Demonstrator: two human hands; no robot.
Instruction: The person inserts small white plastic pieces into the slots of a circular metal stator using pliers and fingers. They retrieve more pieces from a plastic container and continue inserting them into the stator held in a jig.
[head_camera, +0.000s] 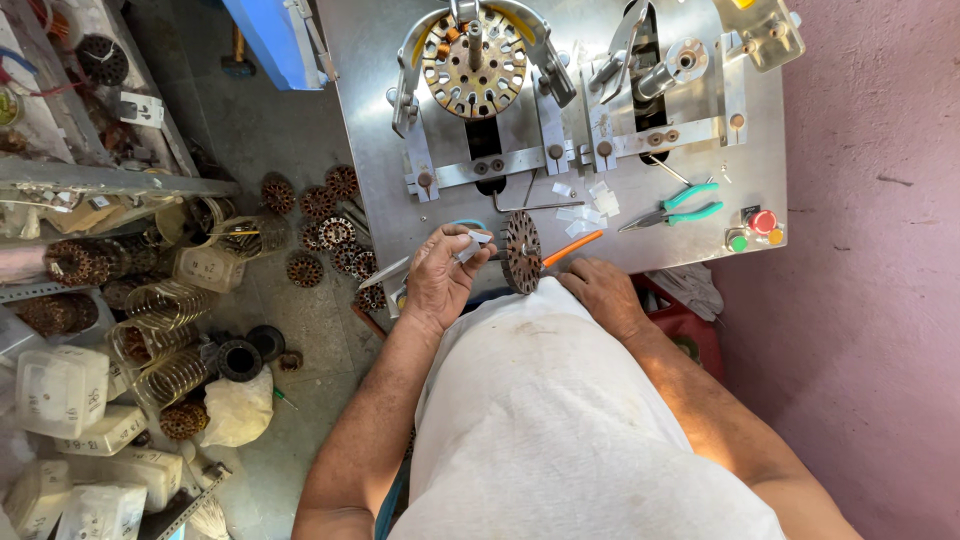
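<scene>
Stator disc (522, 251) stood on edge at the metal bench's (400, 120) near rim, steadied by R hand (603, 296), fingers hidden behind it, grip unclear; L hand (441, 277) beside disc pinched white slips (474, 243), prob. to feed slots; pliers (678, 206) right of disc

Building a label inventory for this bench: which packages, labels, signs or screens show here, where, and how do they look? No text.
Translucent white plastic boxes: floor, lower left, squarish, dark handwritten marks on the sides.
White plastic bag: floor beside the boxes, lumpy, unmarked.
Clear box: floor near the wire coils, squarish, faint marking.
Small white tag: shelf, upper left, rectangular, dark print.
Screens or signs: none in view.
</scene>
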